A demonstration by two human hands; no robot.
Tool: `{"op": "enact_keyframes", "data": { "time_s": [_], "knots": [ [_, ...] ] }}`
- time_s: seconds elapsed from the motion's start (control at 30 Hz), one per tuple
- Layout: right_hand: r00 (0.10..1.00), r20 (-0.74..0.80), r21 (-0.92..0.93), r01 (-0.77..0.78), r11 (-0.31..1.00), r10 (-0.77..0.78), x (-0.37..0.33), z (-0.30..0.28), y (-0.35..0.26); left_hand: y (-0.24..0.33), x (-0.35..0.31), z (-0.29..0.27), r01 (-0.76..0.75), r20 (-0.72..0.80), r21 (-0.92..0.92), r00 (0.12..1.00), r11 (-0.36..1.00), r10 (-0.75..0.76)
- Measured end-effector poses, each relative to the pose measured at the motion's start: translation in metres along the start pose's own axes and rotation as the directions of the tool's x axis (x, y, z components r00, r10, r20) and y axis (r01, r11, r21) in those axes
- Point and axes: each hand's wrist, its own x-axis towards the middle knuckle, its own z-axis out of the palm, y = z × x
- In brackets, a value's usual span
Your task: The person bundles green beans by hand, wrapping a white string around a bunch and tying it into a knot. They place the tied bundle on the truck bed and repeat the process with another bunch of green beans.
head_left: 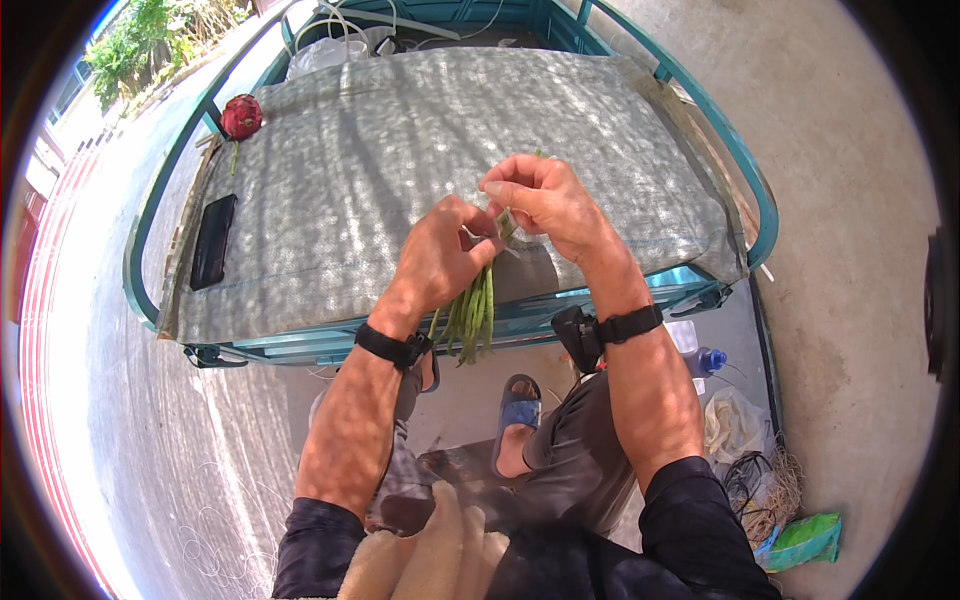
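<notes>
A bunch of long green beans (470, 318) hangs down past the near edge of the cart bed. My left hand (440, 250) is closed around its upper part, and the long pods dangle below the fingers. Close beside it on the right, my right hand (545, 205) is raised a little higher with thumb and forefinger pinched together. What that pinch holds is too small to make out. Between the two hands, a thin pale strip shows at the top of the bunch.
Grey woven sheeting (330, 180) covers the teal cart bed, which has a rail (735, 150) on each side. A dragon fruit (241, 117) and black phone (213, 242) lie at left. Below right are a blue-capped container (712, 360), plastic bag (735, 425) and tangled twine (770, 485).
</notes>
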Motion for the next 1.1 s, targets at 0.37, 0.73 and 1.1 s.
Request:
{"op": "enact_keyframes", "data": {
  "time_s": [0.37, 0.73, 1.1],
  "knots": [
    [0.964, -0.156, 0.286, 0.253, 0.924, -0.216, -0.019, -0.003, -0.023, -0.002, 0.008, 0.003, 0.116, -0.007, -0.018, 0.993, 0.993, -0.116],
    [0.995, -0.034, -0.401, -0.103, 0.91, 0.098, -0.037, -0.004, 0.014, -0.01, 0.012, 0.007, 0.174, 0.006, -0.057, 0.985, 0.983, -0.174],
    [0.998, 0.059, -0.423, 0.006, 0.906, 0.021, -0.034, -0.003, 0.018, -0.008, 0.011, 0.006, 0.19, 0.051, -0.137, 0.982, 0.972, -0.184]
  ]
}}
